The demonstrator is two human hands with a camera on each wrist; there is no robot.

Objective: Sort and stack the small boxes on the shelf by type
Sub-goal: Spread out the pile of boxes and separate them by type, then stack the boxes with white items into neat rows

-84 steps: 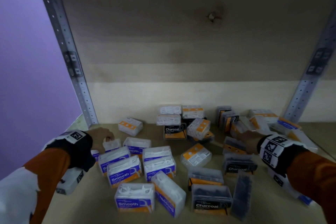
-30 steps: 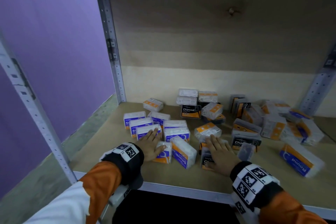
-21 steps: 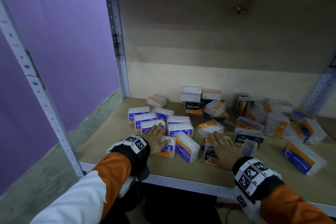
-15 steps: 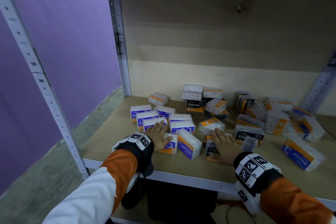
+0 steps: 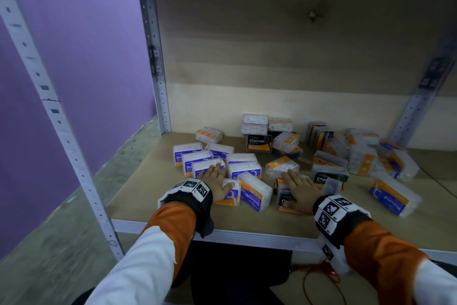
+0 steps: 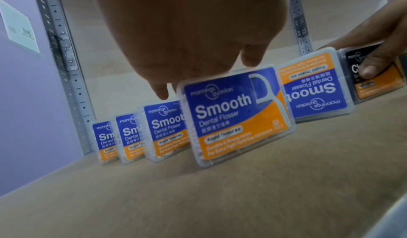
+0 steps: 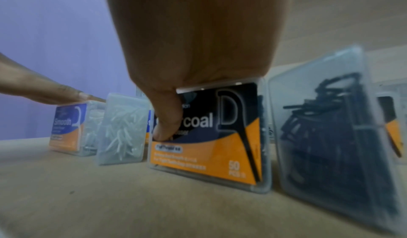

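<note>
Left hand (image 5: 217,182) lies flat, fingers straight, atop Smooth box (image 6: 235,114). Right hand (image 5: 300,189) lies on Charcoal box (image 7: 211,137), thumb curled down its front label. Probably light, rigid, slick plastic; best pinched by the short ends.

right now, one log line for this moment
left hand: flat on Smooth box | right hand: thumb curled over Charcoal box | stacking: not started

Purple wall (image 5: 74,62) left of grey perforated uprights (image 5: 155,57), pale wooden back panel (image 5: 284,57), dim light.
</note>
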